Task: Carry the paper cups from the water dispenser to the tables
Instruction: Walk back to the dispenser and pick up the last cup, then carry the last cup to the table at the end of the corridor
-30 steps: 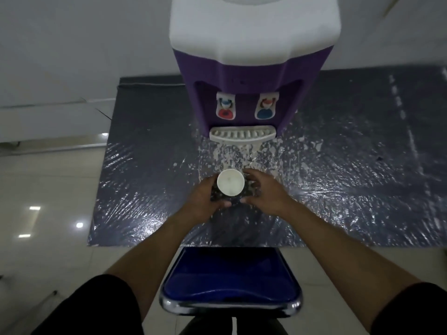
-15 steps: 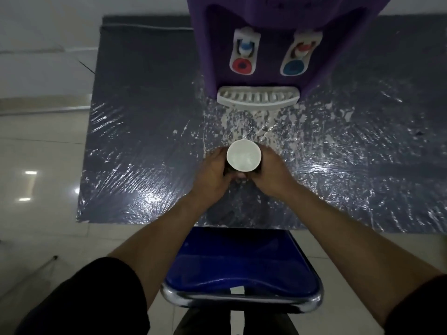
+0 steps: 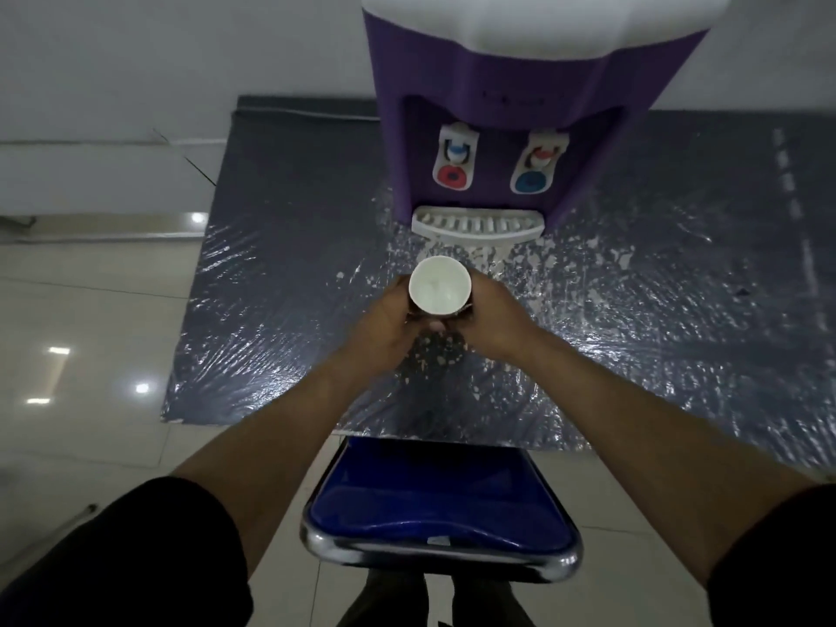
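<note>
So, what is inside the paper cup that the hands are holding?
The paper cup shows only its pale inside from above; whether it holds water cannot be told. The left hand and right hand cover its outer wall.

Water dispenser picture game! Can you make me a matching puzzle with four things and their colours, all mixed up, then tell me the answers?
Things:
1. paper cup inside
2. chair seat
3. water dispenser front
4. left tap button

Colours:
A. red
B. purple
C. white
D. blue

Pairs: 1-C, 2-D, 3-B, 4-A. The left hand and right hand hold the cup.
</note>
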The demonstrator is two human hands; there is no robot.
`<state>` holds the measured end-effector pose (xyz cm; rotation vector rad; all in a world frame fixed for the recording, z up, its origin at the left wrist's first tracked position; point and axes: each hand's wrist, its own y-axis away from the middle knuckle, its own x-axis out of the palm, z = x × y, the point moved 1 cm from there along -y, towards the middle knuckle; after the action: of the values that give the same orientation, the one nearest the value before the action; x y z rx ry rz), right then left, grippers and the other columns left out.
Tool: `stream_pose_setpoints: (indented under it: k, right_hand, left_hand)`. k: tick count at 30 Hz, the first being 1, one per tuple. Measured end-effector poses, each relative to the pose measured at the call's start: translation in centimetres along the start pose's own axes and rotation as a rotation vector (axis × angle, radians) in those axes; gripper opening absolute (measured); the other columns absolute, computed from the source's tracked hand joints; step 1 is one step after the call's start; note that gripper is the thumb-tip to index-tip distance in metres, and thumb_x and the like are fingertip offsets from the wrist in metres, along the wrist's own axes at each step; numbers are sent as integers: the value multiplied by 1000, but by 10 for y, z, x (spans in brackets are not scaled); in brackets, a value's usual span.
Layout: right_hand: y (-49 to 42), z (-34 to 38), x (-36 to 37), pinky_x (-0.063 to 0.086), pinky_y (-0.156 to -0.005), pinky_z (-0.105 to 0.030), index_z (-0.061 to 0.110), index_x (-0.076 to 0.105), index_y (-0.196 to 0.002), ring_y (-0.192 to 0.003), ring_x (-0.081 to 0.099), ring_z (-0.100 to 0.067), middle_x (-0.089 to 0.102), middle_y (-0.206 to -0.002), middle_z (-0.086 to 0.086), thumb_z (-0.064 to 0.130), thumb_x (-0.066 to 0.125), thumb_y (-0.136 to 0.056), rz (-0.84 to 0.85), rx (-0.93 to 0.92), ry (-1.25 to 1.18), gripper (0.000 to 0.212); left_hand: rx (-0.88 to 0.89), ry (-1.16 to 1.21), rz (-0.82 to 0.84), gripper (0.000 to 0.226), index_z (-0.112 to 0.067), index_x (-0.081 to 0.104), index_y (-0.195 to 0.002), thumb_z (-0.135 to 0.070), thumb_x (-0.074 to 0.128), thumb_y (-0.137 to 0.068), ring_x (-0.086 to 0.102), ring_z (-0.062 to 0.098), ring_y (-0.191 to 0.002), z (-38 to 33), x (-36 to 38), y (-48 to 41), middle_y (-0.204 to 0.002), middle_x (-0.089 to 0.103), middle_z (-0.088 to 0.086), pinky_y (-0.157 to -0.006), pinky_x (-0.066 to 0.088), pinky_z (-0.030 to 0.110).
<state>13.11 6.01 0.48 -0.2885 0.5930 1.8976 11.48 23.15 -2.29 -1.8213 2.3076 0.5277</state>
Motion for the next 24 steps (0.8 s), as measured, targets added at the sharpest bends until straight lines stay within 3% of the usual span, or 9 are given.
stream_pose_setpoints:
  k: [2,5,8,10,14,17,18,21,24]
  right_hand:
    - [-3,19,-5,52,-105,-44,19,55,-144,-123,63,-23,68,-135,-4,13,91,-76,19,-38,15,78]
    - [-9,52,-10,53,-105,-43,21,57,-142,-122,63,-19,68,-132,1,16,94,-73,72,-105,13,78]
    - [-15,86,-10,56,-96,-35,22,61,-133,-112,66,-13,71,-119,6,13,92,-75,144,-169,41,66]
    - [-19,112,-5,55,-91,-27,17,62,-131,-106,65,-8,71,-115,5,7,88,-77,205,-232,68,60]
    - [-24,174,21,53,-99,-31,9,60,-136,-112,65,-15,72,-123,-4,4,90,-75,310,-364,137,68]
    - [-27,224,51,52,-101,-32,8,58,-139,-117,65,-19,70,-127,-5,3,89,-76,421,-457,143,70]
    - [-26,241,61,52,-102,-32,8,57,-140,-119,65,-20,70,-128,-6,4,89,-76,458,-486,150,71]
    - [-21,296,98,53,-102,-34,11,54,-142,-119,65,-20,69,-130,-4,9,91,-76,564,-577,143,75]
    - [-10,351,140,55,-97,-34,16,55,-141,-113,67,-16,70,-126,0,14,92,-76,660,-673,151,74]
  left_hand:
    - [-2,-14,6,57,-6,52,-129,9,69,-76,59,21,-108,-16,-13,1,-120,61,14,-93,51,36]
    - [-11,9,-38,54,-18,54,-122,17,65,-83,62,7,-98,-40,-38,9,-111,65,2,-86,55,28]
    - [-9,-46,-91,55,-31,54,-113,11,72,-81,62,-12,-88,-65,-66,26,-102,66,-8,-81,52,14]
    - [3,-69,-163,50,-28,56,-110,7,75,-80,60,-18,-80,-77,-87,42,-98,67,-6,-75,47,5]
    - [-33,-78,-342,42,-14,60,-117,-1,78,-81,62,1,-89,-96,-134,84,-102,68,-1,-76,46,7]
    - [-63,-96,-460,38,-20,59,-111,-4,78,-82,61,-18,-79,-107,-177,122,-94,66,-17,-70,42,0]
    - [-87,-102,-496,38,-20,59,-112,-6,78,-82,62,-18,-79,-110,-192,136,-95,66,-18,-69,43,1]
    - [-139,-117,-629,45,-14,61,-123,-14,80,-82,67,3,-88,-121,-236,184,-106,68,-6,-76,50,14]
    - [-174,-119,-765,41,-21,67,-114,-16,84,-77,69,7,-89,-129,-279,237,-101,72,-10,-83,52,28]
